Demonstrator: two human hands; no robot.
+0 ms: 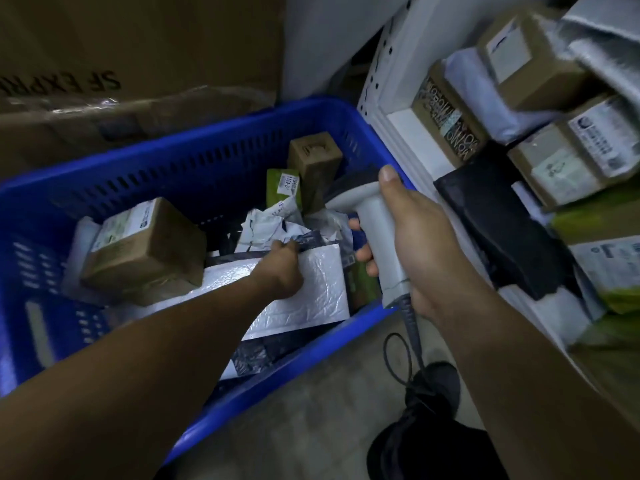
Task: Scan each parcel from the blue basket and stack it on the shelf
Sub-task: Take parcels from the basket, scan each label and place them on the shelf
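The left hand is reaching down into the blue slatted plastic basket, knuckles lying over a white bubble-padded mailer near the basket's middle. Its fingers are curling at the edge of a dark glossy plastic parcel bag. The fingertips are tucked out of sight, so I cannot tell whether they are actually gripping it.

The right hand is hovering over the basket's right rim, fingers wrapping tight round the handle of a grey pistol-shaped barcode scanner. The scanner's dark nose is pointing into the basket, and its coiled black cable is dropping to the floor just outside.

Inside the basket, a brown labelled cardboard box is sitting at the left. A small brown cardboard cube and a green labelled carton are leaning at the far end, with crumpled white bags half burying them. The labels are too blurred to read.

Right of the basket, the white metal shelf is carrying stacked parcels, cut off by the frame. Behind the basket, a large brown carton is showing upside-down, clipped lettering.
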